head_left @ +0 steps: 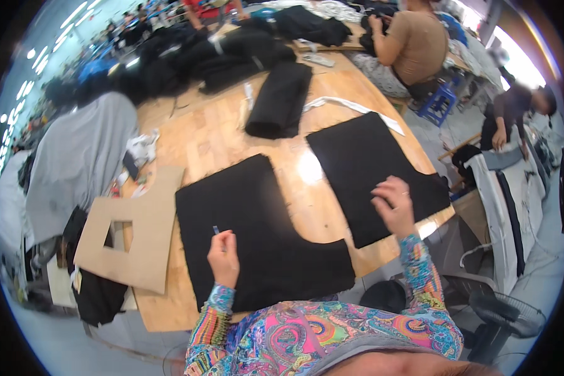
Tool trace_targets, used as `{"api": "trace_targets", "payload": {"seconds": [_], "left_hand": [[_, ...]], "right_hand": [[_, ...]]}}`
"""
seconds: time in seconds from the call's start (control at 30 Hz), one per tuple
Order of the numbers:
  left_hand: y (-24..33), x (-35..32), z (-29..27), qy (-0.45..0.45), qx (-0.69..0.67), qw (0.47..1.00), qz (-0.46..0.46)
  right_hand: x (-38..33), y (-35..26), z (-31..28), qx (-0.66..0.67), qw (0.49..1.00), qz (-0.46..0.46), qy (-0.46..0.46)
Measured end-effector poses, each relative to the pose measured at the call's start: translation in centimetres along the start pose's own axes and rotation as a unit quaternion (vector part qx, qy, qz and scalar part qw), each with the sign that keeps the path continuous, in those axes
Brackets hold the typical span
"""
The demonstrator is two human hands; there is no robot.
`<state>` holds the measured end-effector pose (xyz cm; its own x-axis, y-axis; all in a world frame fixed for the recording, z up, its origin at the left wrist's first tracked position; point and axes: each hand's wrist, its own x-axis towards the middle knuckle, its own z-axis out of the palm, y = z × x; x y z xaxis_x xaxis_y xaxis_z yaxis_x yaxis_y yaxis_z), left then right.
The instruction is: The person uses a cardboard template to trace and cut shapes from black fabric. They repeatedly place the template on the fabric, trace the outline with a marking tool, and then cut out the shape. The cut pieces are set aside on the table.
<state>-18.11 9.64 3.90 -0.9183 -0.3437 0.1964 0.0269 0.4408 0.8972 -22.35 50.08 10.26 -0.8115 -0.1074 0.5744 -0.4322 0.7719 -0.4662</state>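
Two cut pieces of black fabric lie flat on the wooden table. My left hand [224, 258] is over the left black fabric piece [257, 219], its fingers pinched on a small slim pale object [216, 230] whose kind I cannot make out. Over the right black fabric piece [363, 175] is my right hand [395, 205], fingers loosely bent and apart, with nothing visible in them. Just left of the left piece lies a brown cardboard pattern [125, 232] with a square cut-out.
Beyond the pieces on the table [194, 147] lie a folded black fabric bundle [281, 100], a white strip [351, 106] and dark fabric piles [225, 56]. Grey cloth [84, 156] drapes at left. Co-workers sit at far right; a black fan [506, 313] stands at lower right.
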Motion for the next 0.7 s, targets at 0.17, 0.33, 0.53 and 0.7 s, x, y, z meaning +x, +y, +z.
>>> {"api": "trace_targets", "payload": {"seconds": [0.17, 0.33, 0.53, 0.7], "left_hand": [[-2.4, -4.8, -7.8, -0.007, 0.105, 0.994, 0.002], [-0.4, -8.7, -2.5, -0.266, -0.015, 0.949, 0.169], [2.0, -9.2, 6.6, -0.447, -0.04, 0.839, 0.307], [1.1, -10.2, 8.8, -0.465, 0.011, 0.821, 0.331]], "right_hand": [[0.6, -4.2, 12.4, 0.104, 0.99, -0.051, -0.086], [7.9, -2.3, 24.2, 0.128, 0.982, 0.034, -0.136], [13.6, -1.2, 31.2, 0.068, 0.976, 0.13, -0.16], [12.6, -3.0, 33.2, -0.016, 0.973, 0.166, -0.157]]}}
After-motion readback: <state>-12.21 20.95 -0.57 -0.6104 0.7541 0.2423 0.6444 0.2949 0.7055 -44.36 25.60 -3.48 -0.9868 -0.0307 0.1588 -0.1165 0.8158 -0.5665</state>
